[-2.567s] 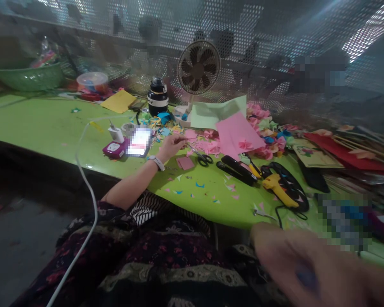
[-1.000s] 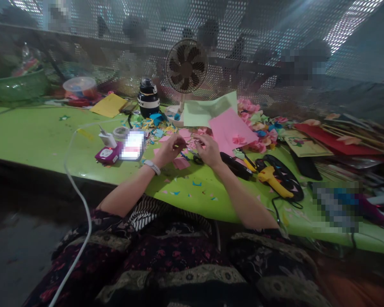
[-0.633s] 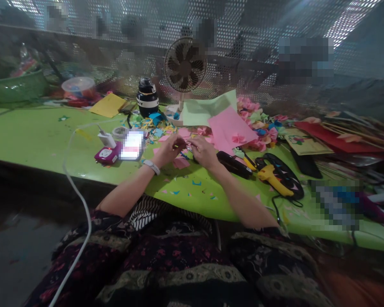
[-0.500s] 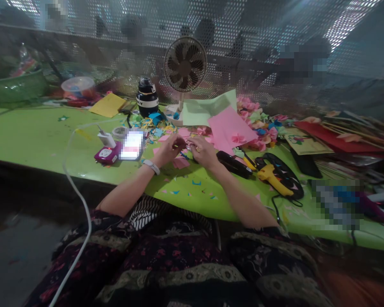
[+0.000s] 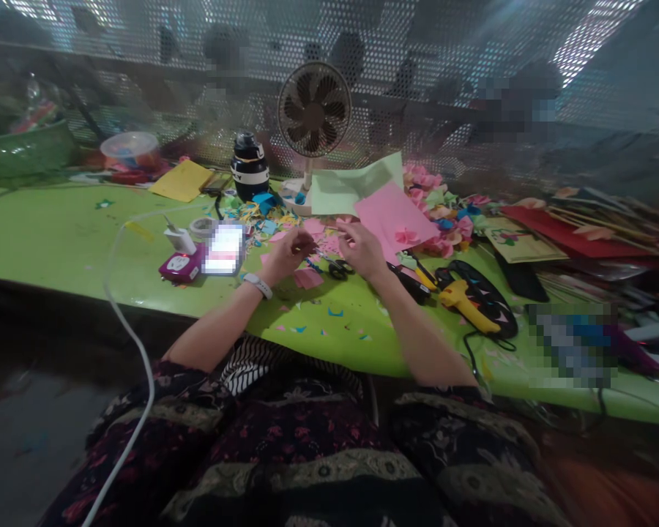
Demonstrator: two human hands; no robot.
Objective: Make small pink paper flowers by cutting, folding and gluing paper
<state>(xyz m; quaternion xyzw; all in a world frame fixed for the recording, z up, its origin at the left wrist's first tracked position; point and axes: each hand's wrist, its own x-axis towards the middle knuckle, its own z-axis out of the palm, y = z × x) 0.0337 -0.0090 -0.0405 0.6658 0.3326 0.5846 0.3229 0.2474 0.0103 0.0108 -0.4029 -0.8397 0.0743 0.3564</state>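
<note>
Lying between the two hands on the green table (image 5: 60, 234) is one pair of scissors (image 5: 337, 270), probably light and stiff, best taken by its black loops. The left hand (image 5: 289, 256) has its fingers curled close together, the right hand (image 5: 364, 252) its own loosely bent; from here I can't tell whether either pinches anything. Further out I count one pink sheet (image 5: 387, 212), one pale green sheet (image 5: 351, 194), one yellow glue gun (image 5: 472, 308) and one fan (image 5: 314, 116).
</note>
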